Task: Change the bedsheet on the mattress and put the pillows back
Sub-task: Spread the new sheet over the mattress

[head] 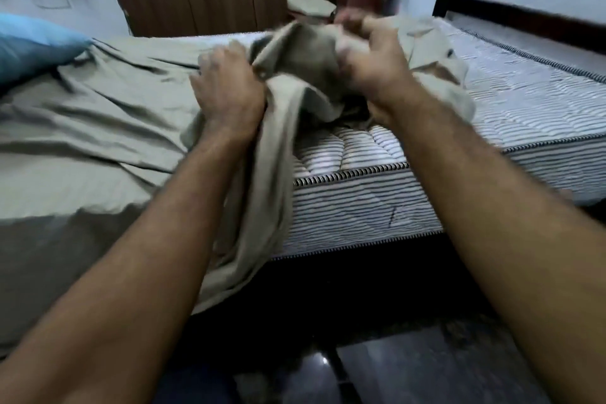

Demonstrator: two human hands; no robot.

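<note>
Olive-grey bedsheet [98, 115], striped mattress [492, 102], seemingly blue pillow [36, 43].

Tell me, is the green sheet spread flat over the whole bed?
No. The sheet covers only the left part; both hands, left hand and right hand, grip it bunched up, and the striped mattress lies bare on the right.

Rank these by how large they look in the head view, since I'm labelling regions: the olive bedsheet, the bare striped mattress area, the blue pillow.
1. Olive bedsheet
2. Bare striped mattress area
3. Blue pillow, cut off by the frame edge, so its full size is unknown.
</note>
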